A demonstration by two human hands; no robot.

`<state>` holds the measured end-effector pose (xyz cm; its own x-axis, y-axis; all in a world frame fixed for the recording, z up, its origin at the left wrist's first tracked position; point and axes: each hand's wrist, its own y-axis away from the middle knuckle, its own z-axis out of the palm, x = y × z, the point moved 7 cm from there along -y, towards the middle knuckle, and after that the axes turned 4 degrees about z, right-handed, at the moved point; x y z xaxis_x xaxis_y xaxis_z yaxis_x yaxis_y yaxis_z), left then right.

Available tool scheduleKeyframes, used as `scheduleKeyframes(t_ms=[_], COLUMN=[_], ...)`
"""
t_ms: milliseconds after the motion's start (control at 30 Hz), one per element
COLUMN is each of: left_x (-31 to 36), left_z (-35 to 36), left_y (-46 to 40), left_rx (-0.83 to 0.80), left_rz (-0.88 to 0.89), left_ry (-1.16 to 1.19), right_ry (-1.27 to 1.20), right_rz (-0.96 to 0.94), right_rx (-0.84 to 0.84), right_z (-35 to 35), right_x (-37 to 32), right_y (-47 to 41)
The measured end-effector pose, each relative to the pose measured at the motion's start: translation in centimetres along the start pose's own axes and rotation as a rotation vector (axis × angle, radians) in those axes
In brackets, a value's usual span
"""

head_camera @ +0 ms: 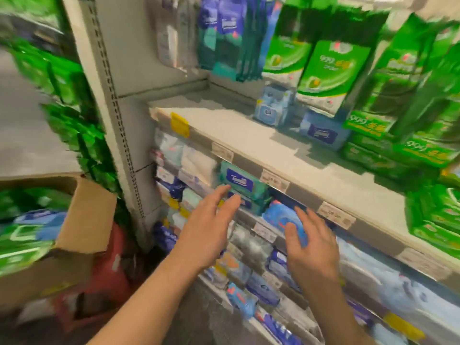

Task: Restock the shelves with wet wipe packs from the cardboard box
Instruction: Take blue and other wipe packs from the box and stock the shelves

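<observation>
Fingers (225,195) of both hands spread, blurred, before smeared wet wipe packs (242,184).

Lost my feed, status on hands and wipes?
Both hands open: left hand at teal wipe pack, right hand on blue pack. Cardboard box left, still stocked. Nothing blocking.

Grey metal upright (117,125) beside dim dark floor (194,317).
</observation>
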<state>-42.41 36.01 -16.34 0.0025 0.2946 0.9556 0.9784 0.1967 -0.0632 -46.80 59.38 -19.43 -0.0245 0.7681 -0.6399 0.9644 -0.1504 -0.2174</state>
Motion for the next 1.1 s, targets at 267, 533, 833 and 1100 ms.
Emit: scheduleKeyframes(t_ms=[267, 533, 833, 1100], left_x=[-8.1, -14.3, -20.3, -23.9], left_z=[-17.8, -30.2, -38.5, -48.3], left_y=[10.0, 20.5, 25.6, 23.5], left_rx=[0.344, 0.627, 0.784, 0.852], left_rz=[-0.156, -0.3, -0.443, -0.543], left_ry=[0.038, 0.058, 0.112, 0.004], right_ry=[-0.082, -0.156, -0.176, -0.188], right_rz=[-0.227, -0.398, -0.548, -0.52], right_rx=[-0.371, -0.649, -0.889, -1.043], right_z=[10.8, 20.8, 29.2, 39.6], right_x=[-14.3, -25.9, -35.1, -41.7], right_y=[8.6, 18.0, 24.0, 24.6])
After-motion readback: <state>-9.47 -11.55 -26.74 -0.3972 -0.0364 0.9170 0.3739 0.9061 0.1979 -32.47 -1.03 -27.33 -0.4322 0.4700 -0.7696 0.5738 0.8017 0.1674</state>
